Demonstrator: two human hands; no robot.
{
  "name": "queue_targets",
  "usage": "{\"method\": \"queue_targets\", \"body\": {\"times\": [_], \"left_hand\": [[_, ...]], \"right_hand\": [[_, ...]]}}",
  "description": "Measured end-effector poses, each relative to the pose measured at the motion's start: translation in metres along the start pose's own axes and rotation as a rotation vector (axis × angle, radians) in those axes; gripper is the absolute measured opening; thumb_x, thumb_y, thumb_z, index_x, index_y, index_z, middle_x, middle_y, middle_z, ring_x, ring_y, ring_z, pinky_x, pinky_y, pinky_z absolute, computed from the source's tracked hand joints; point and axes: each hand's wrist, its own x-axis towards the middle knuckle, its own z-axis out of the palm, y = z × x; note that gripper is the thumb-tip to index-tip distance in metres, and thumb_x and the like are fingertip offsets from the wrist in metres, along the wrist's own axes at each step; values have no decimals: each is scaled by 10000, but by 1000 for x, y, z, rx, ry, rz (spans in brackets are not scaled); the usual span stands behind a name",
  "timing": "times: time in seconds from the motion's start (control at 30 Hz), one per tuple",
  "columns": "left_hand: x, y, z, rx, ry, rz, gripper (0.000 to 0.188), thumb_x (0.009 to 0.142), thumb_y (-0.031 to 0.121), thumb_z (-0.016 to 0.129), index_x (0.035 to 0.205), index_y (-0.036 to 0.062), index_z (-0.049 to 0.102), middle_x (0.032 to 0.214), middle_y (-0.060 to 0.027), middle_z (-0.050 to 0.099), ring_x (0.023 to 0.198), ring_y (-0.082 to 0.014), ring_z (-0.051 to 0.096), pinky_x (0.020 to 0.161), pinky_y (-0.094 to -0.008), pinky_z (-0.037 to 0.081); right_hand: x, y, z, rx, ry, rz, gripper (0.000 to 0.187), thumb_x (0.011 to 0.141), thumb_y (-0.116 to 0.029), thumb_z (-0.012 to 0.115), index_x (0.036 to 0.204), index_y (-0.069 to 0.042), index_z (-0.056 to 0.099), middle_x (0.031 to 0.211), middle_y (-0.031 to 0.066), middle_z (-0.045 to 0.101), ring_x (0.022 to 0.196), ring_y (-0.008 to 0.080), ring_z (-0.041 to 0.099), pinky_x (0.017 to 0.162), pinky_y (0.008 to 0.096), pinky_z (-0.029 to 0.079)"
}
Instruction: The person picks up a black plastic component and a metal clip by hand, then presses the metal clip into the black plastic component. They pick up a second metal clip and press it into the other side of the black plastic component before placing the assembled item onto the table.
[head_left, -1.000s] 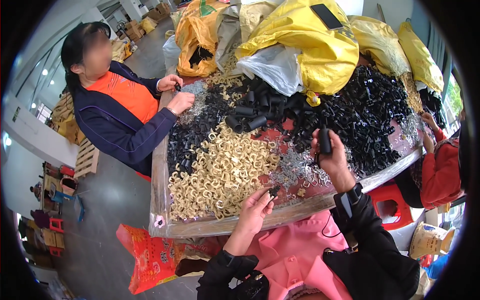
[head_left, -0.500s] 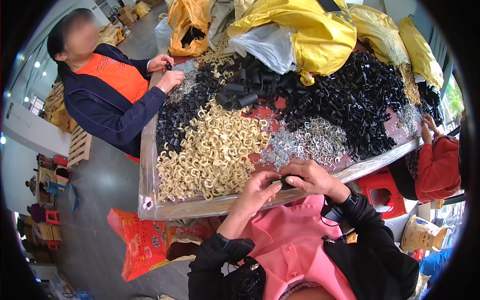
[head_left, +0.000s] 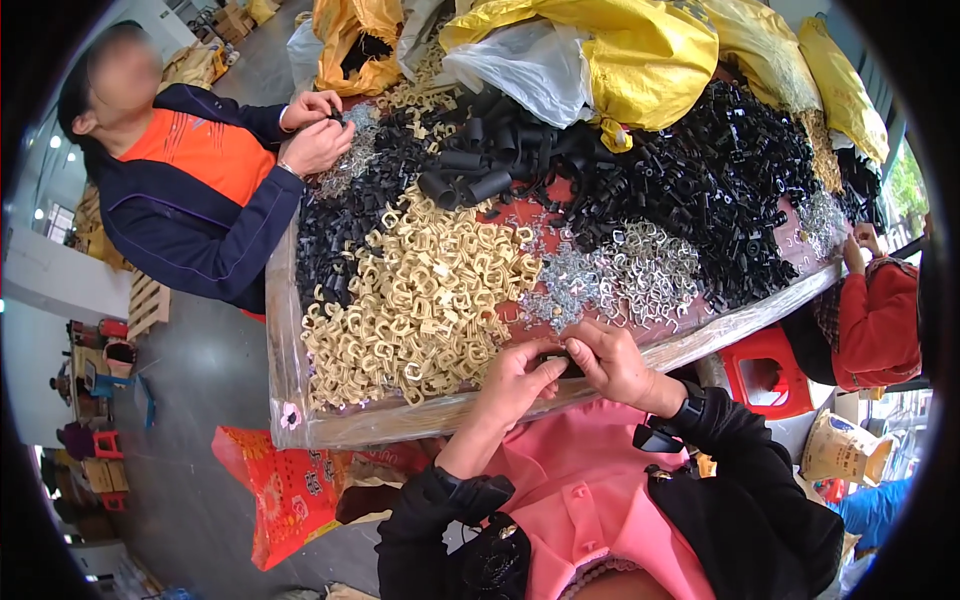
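Note:
Close to my body, at the table's near edge, my two hands meet around a small black plastic part (head_left: 572,367). The thumb and fingers of my left hand (head_left: 520,380) are closed on one side of it. On the other side my right hand (head_left: 620,370) pinches it between thumb and fingertips. Most of the part is covered by the fingers. Just beyond my left hand spreads a heap of beige U-shaped pieces (head_left: 420,300). Ahead of my right hand lie small grey metal bits (head_left: 562,288) and a pile of silvery U-shaped clips (head_left: 648,275).
Black plastic parts (head_left: 710,180) are heaped at the far right, with larger black tubes (head_left: 488,186) mid-table. Yellow sacks (head_left: 640,60) stand at the back. Another person (head_left: 200,190) works at the left, and a red-sleeved person (head_left: 880,325) at the right, near a red stool (head_left: 745,380).
The black part has turned and is now more hidden between my fingers. My right fingers have shifted to a tighter pinch. The whole view has swung slightly.

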Motion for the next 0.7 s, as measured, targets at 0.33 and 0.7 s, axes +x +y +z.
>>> {"method": "queue_targets", "body": {"times": [0.33,0.7], "left_hand": [[-4,-4,3,-195,-17,34,345,759,127,609,1063,6,498,829,-40,578,642,-87,547,546,-201,460],[-5,-8,28,-217,-169,155,489,676,-2,649,1119,6,442,1087,-68,485,969,-143,485,781,-261,438]], "right_hand": [[18,8,-26,621,-495,-250,675,767,-505,470,1183,16,364,1152,175,421,1057,289,425,886,379,324],[-11,17,-24,691,-374,-233,656,741,-500,496,1144,13,425,1089,161,482,1031,283,450,895,386,323]]}}
